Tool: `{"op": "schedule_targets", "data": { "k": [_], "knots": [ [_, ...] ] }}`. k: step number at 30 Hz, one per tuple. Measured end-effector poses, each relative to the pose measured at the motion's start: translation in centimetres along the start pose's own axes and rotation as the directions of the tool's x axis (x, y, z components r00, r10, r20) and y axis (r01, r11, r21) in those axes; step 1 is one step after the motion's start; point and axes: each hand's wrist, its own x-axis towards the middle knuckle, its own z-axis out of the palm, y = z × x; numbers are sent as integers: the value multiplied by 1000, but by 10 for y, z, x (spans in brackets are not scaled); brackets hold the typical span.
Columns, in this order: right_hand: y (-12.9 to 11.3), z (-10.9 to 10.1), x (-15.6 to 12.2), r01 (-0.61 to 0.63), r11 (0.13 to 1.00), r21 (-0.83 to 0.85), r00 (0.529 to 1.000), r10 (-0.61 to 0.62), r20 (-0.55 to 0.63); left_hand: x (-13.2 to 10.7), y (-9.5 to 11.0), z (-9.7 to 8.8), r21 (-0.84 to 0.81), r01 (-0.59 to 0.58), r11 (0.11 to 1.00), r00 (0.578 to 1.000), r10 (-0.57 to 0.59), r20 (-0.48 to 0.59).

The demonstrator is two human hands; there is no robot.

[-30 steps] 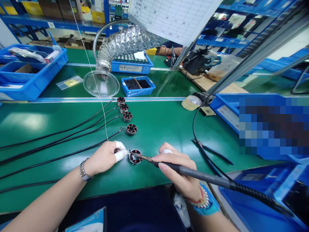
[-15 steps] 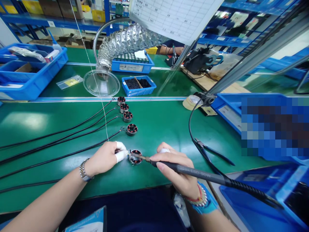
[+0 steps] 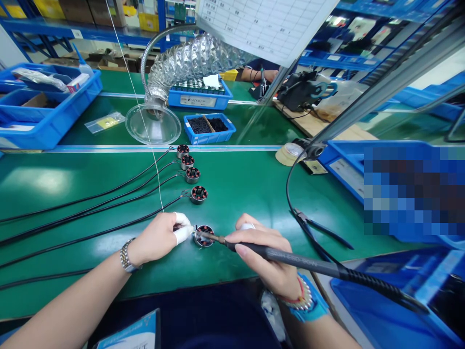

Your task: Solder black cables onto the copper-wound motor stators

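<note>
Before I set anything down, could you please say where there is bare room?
The widest free patch of green bench lies between the four rings, the black cord and the right hand; a smaller one, between pliers and right blue bin. It's crowded at left, where dark cables run, and in front, where left hand and slim tool meet around a fifth ring.

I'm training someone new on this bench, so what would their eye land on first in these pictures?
Probably the shiny silver hose at the back, ending in a clear funnel. Next, front and centre, the soldering iron in the person's right grip, its tip at a small ring beside the left grip. Farther back, four more rings line up, black cables trailing left.
</note>
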Motion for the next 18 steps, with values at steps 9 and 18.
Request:
{"op": "schedule_targets", "data": {
  "k": [9, 18],
  "knots": [
    [-4, -5, 2, 27, 1000, -1, 1000, -27, -14, 1, 2, 0, 9, 4, 1000, 1000, -4, -1],
    [1, -1, -5, 35, 999, 3, 988, -34, -149, -1, 1, 1, 3, -17, 1000, 1000, 17, 1]
  ]
}}
